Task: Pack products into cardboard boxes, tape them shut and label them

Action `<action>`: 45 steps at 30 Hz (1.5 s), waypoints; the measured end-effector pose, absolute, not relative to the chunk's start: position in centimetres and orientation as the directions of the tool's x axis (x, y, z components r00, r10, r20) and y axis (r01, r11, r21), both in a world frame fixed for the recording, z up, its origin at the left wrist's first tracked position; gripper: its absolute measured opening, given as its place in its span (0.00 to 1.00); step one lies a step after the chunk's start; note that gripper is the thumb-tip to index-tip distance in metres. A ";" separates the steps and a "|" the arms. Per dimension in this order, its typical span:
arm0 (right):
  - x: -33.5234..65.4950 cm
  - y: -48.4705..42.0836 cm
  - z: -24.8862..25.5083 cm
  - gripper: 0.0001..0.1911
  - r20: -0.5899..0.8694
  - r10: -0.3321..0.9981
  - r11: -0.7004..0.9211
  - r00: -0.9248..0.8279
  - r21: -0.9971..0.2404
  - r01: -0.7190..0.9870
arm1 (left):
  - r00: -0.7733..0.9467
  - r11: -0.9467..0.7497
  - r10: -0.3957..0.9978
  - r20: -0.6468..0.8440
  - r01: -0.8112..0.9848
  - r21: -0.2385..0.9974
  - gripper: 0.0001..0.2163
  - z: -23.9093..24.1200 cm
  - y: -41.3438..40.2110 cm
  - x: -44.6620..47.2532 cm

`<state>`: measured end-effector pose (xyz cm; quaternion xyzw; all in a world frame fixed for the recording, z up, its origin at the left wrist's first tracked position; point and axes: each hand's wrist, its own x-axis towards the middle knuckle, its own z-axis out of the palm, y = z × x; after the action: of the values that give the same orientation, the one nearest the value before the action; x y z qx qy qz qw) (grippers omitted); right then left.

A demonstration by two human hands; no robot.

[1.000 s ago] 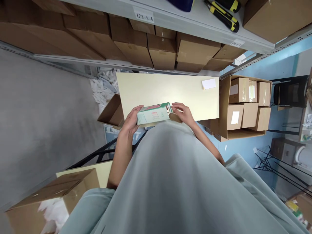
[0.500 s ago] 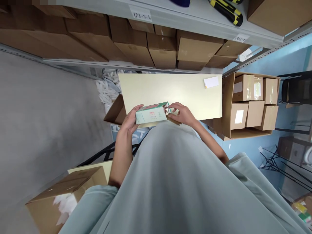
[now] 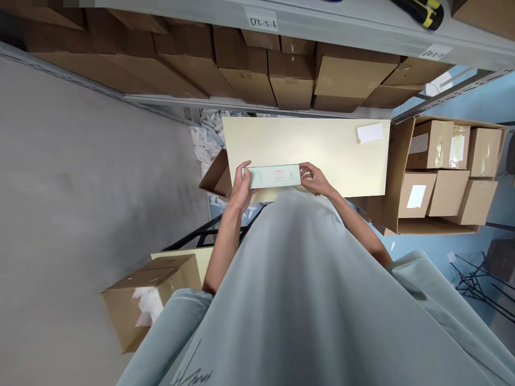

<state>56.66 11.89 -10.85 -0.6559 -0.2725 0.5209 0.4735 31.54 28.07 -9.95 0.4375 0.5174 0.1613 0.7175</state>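
Green carton [image 3: 273, 176] held endwise between left hand [image 3: 241, 187] and right hand [image 3: 316, 179].

A pale yellow tabletop [image 3: 322, 155] spreads under and beyond the grip on the green box [image 3: 274, 176]. A white card [image 3: 369, 133] lies on it, well right of the grip and farther out. Past the grip, a grey shelf [image 3: 181, 101] bears closed cardboard boxes [image 3: 292, 78] side by side. On the shelf board above [image 3: 341, 24] lies a yellow-black utility knife [image 3: 422, 9].

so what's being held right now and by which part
A slim pale green box, held level by both ends: the left hand grips its left end and the right hand its right end.
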 end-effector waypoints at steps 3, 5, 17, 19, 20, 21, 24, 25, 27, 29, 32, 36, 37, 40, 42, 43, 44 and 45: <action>55.2 11.7 -11.0 0.28 -0.397 0.847 -0.388 0.352 -0.916 -0.099 | 0.249 0.552 0.758 -0.603 0.247 0.796 0.33 -11.2 27.7 32.2; 55.4 11.2 -11.2 0.28 -0.368 0.828 -0.362 0.424 -0.927 -0.098 | 0.175 0.580 0.764 -0.622 0.237 0.779 0.31 -12.3 28.3 31.4; 66.0 4.3 -14.8 0.26 -0.532 0.521 -0.527 0.668 -0.816 -0.238 | 0.135 0.680 0.701 -0.700 0.169 0.713 0.26 -14.2 33.1 26.6; 65.6 4.2 -14.9 0.25 -0.507 0.510 -0.534 0.695 -0.820 -0.206 | 0.186 0.671 0.698 -0.691 0.166 0.722 0.29 -13.7 32.7 27.3; 65.4 4.2 -14.9 0.25 -0.481 0.518 -0.530 0.707 -0.829 -0.176 | 0.208 0.664 0.699 -0.684 0.167 0.729 0.30 -13.6 32.4 27.6; 65.3 4.2 -14.9 0.25 -0.450 0.531 -0.522 0.718 -0.841 -0.142 | 0.225 0.657 0.700 -0.678 0.169 0.734 0.31 -13.4 32.2 27.9; 65.4 4.4 -14.9 0.26 -0.387 0.555 -0.490 0.736 -0.868 -0.087 | 0.244 0.643 0.706 -0.664 0.170 0.746 0.33 -13.1 31.6 28.7; 65.6 4.5 -15.0 0.27 -0.391 0.554 -0.484 0.735 -0.869 -0.097 | 0.247 0.641 0.707 -0.663 0.172 0.748 0.32 -13.0 31.5 28.8; 66.3 4.6 -15.2 0.27 -0.428 0.537 -0.491 0.727 -0.859 -0.143 | 0.250 0.639 0.708 -0.660 0.172 0.750 0.32 -12.8 31.3 29.1; 67.1 4.6 -15.7 0.27 -0.474 0.503 -0.513 0.723 -0.837 -0.193 | 0.248 0.637 0.713 -0.656 0.162 0.753 0.32 -12.7 31.1 29.3; 67.8 4.5 -16.5 0.27 -0.522 0.435 -0.534 0.733 -0.806 -0.257 | 0.250 0.632 0.719 -0.649 0.155 0.760 0.35 -12.6 30.9 29.4; 67.9 4.2 -17.1 0.29 -0.557 0.403 -0.540 0.726 -0.786 -0.302 | 0.262 0.623 0.719 -0.644 0.168 0.764 0.35 -12.9 30.7 29.5; 67.9 4.1 -17.1 0.30 -0.558 0.409 -0.540 0.722 -0.786 -0.302 | 0.259 0.622 0.720 -0.644 0.172 0.764 0.34 -13.2 30.6 29.6; 68.0 3.7 -16.3 0.31 -0.546 0.437 -0.526 0.715 -0.800 -0.289 | 0.193 0.620 0.735 -0.650 0.199 0.759 0.33 -14.5 30.2 30.3; 68.3 3.6 -15.3 0.31 -0.523 0.466 -0.493 0.713 -0.823 -0.281 | 0.085 0.641 0.737 -0.670 0.226 0.734 0.32 -15.7 29.7 31.3; 68.4 3.6 -14.8 0.31 -0.507 0.484 -0.469 0.713 -0.838 -0.278 | 0.029 0.662 0.726 -0.687 0.240 0.710 0.31 -16.2 29.4 31.8; 68.5 3.7 -14.2 0.31 -0.488 0.505 -0.442 0.712 -0.855 -0.273 | -0.016 0.685 0.709 -0.705 0.253 0.684 0.31 -16.7 29.1 32.5; 68.6 3.9 -13.7 0.31 -0.467 0.528 -0.414 0.709 -0.871 -0.266 | -0.035 0.700 0.694 -0.719 0.265 0.663 0.32 -17.1 28.8 33.0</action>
<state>68.64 3.92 -13.65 -0.7545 -0.0868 0.3712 0.5343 33.05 28.76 -17.10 0.3441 0.6970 0.1778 0.6035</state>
